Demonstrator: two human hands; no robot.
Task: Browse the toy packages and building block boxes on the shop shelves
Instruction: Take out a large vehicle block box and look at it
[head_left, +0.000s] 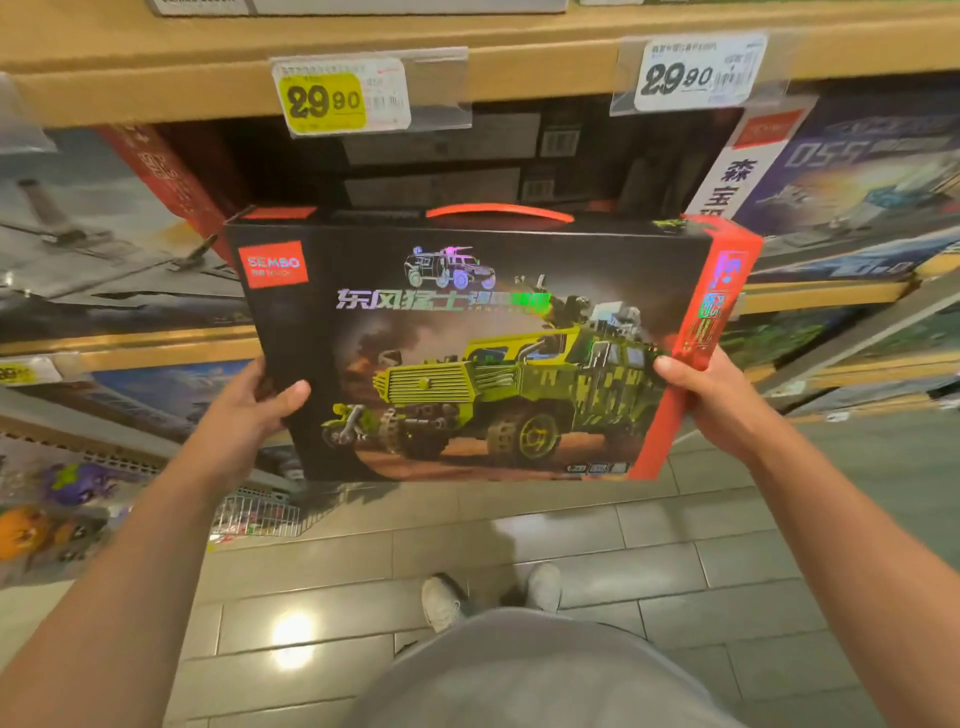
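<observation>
Left hand: the left hand (249, 410) grips the box's lower left edge, thumb on the front, fingers hidden behind.
Box: the large flat black cardboard building-block box with a green armoured truck picture (467, 348) is held upright in front of the wooden shelf (156, 73); likely stiff, glossy (perhaps slippery), moderately heavy; side edges or red plastic carry handle (498, 212) suit holding.
Right hand: the right hand (711, 400) clasps the red right edge.
</observation>
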